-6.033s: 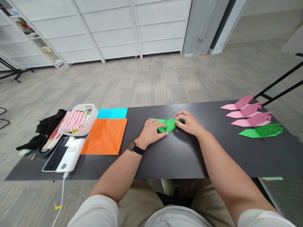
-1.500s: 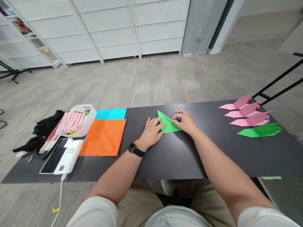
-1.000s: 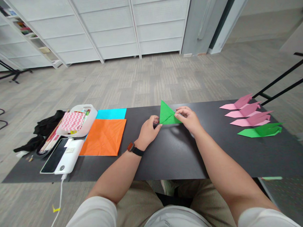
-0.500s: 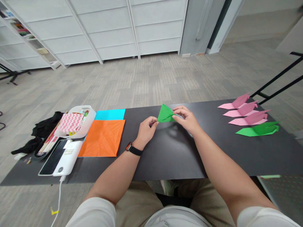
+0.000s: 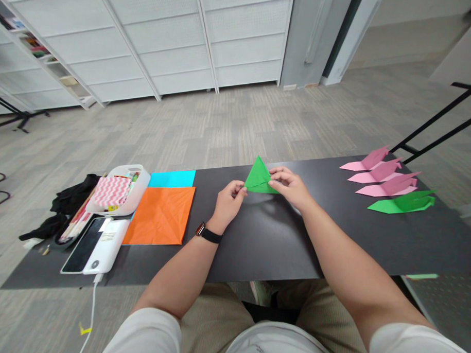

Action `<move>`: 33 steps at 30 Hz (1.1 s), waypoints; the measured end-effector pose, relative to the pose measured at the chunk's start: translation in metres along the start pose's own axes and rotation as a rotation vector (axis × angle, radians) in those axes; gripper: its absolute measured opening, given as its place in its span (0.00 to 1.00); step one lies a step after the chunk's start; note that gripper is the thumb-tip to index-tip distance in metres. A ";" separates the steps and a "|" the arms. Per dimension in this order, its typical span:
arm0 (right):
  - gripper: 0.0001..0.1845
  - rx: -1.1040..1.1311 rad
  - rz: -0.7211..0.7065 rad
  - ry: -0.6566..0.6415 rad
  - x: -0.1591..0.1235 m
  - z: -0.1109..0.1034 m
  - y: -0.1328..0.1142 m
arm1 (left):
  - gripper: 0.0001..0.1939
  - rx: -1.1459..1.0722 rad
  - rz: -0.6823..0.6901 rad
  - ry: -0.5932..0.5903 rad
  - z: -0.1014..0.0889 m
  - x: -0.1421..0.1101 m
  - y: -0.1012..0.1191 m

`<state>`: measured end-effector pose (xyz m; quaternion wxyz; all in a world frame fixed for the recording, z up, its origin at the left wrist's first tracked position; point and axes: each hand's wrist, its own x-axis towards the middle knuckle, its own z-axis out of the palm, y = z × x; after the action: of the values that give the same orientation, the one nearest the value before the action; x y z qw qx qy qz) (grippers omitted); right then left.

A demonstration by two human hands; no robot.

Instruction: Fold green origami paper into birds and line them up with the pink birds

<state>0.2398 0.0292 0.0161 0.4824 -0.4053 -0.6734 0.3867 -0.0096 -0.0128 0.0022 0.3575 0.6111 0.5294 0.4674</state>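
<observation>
"Where's the green paper (image 5: 258, 176)?"

"On my feed it looks raised over the desk (image 5: 261, 242), toward the far edge, midway between the left and right ends. I see the left hand (image 5: 229, 201) pinching its lower left corner and the right hand (image 5: 293, 189) grasping the right side."

"What worries you?"

"Uneven pulling, I'd say: it could tear the paper or skew a crease. Too loose a pinch might let a flap spring open."

"And the change?"

"In the frame from 1.5 seconds ago it lies flatter, against the desk; now its point stands up."
</observation>
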 end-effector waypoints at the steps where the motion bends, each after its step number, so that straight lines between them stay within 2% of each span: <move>1: 0.17 0.010 0.006 0.004 0.000 0.000 0.000 | 0.11 -0.023 -0.003 -0.001 0.000 0.000 0.000; 8: 0.18 0.063 0.008 -0.036 0.000 0.002 0.000 | 0.12 -0.059 -0.005 -0.024 -0.002 0.000 0.007; 15: 0.19 0.033 0.018 -0.051 -0.001 0.003 -0.002 | 0.12 -0.026 -0.028 0.014 -0.004 -0.001 0.009; 19: 0.18 0.032 0.001 -0.067 -0.002 0.003 -0.001 | 0.13 -0.067 -0.024 0.049 -0.004 0.000 0.011; 24: 0.17 0.038 -0.053 -0.087 -0.003 0.002 0.001 | 0.13 -0.154 -0.041 0.024 -0.004 0.002 0.005; 33: 0.17 -0.138 -0.118 -0.148 -0.004 0.006 -0.011 | 0.16 -0.150 -0.058 -0.037 -0.001 0.003 0.001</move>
<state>0.2330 0.0203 0.0234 0.4242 -0.3677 -0.7549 0.3391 -0.0107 -0.0098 0.0039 0.4254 0.5755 0.5038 0.4838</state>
